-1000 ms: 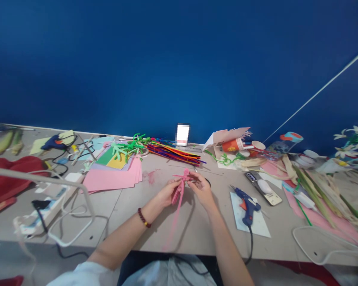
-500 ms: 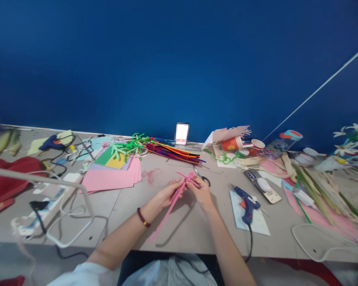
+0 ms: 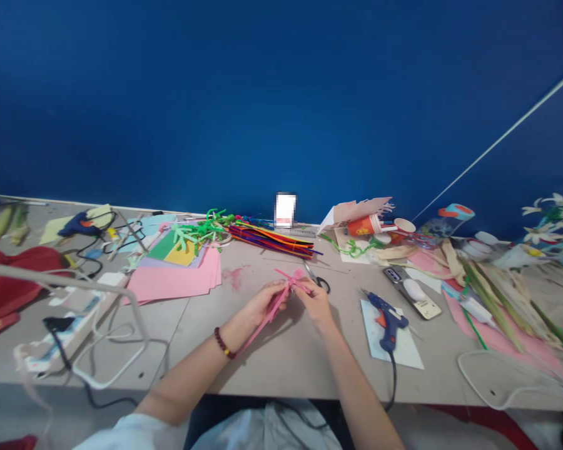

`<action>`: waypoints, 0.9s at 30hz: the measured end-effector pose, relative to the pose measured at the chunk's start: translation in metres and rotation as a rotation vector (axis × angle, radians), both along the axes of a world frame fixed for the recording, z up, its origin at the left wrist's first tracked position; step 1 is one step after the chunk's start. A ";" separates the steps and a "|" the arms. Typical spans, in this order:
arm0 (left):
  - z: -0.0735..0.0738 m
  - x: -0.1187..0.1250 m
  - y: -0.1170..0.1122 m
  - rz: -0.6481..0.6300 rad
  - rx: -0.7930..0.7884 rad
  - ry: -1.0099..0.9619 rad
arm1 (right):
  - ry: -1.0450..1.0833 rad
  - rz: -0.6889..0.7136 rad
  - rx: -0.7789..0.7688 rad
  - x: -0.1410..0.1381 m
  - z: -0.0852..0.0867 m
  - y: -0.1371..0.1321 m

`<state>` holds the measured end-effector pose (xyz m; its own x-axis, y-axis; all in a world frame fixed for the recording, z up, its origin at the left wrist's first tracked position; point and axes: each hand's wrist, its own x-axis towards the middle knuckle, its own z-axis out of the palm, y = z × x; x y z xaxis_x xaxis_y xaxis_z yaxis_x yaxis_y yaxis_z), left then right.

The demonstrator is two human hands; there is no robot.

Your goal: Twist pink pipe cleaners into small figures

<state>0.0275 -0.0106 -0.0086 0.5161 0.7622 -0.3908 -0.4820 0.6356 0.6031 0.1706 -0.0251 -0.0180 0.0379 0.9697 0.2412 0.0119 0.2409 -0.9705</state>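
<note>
My left hand (image 3: 267,304) and my right hand (image 3: 315,305) meet over the beige tabletop (image 3: 286,369), and both grip a pink pipe cleaner (image 3: 265,325). Its twisted, looped end (image 3: 291,277) sticks out above my fingers, and its long tail slants down-left toward my left wrist. A dark bead bracelet (image 3: 224,344) circles that wrist. Just beyond my right hand lie black-handled scissors (image 3: 315,278), not touching it. To the right, a blue glue gun (image 3: 387,325) rests on a white sheet (image 3: 385,331).
A stack of pink and coloured paper (image 3: 173,278) and green pipe-cleaner shapes (image 3: 199,231) lie left of a bundle of multicoloured pipe cleaners (image 3: 272,242). Paper cups (image 3: 363,226), a phone (image 3: 394,275), dried leaves (image 3: 492,300), a power strip (image 3: 75,319) and a red cloth (image 3: 14,281) surround them.
The pipe cleaner's tail has swung from hanging downward to slanting left toward my left wrist. Its looped end now stands higher above my hands, which remain close together.
</note>
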 end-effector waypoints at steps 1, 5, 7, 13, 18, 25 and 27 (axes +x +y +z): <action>0.001 0.001 -0.001 0.006 -0.005 0.002 | -0.003 -0.008 0.005 0.000 0.001 0.000; 0.003 0.003 -0.004 0.002 -0.016 -0.029 | -0.009 -0.033 0.006 -0.001 0.003 -0.001; 0.004 0.003 -0.004 -0.009 -0.021 -0.053 | -0.006 -0.029 0.005 -0.001 0.003 -0.001; 0.001 0.002 -0.003 -0.037 0.004 -0.089 | -0.005 -0.021 0.003 0.000 0.002 -0.001; 0.002 0.004 -0.005 0.006 -0.002 -0.057 | 0.005 -0.038 0.015 0.000 0.003 -0.002; 0.003 0.005 -0.007 0.030 0.003 -0.042 | -0.019 -0.048 0.008 0.000 0.006 -0.003; 0.003 0.005 -0.007 0.041 0.000 -0.025 | -0.025 -0.053 0.013 0.000 0.006 -0.003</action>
<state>0.0327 -0.0175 -0.0061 0.4938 0.7832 -0.3778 -0.5228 0.6145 0.5908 0.1702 -0.0285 -0.0118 0.0826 0.9633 0.2554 0.0486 0.2521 -0.9665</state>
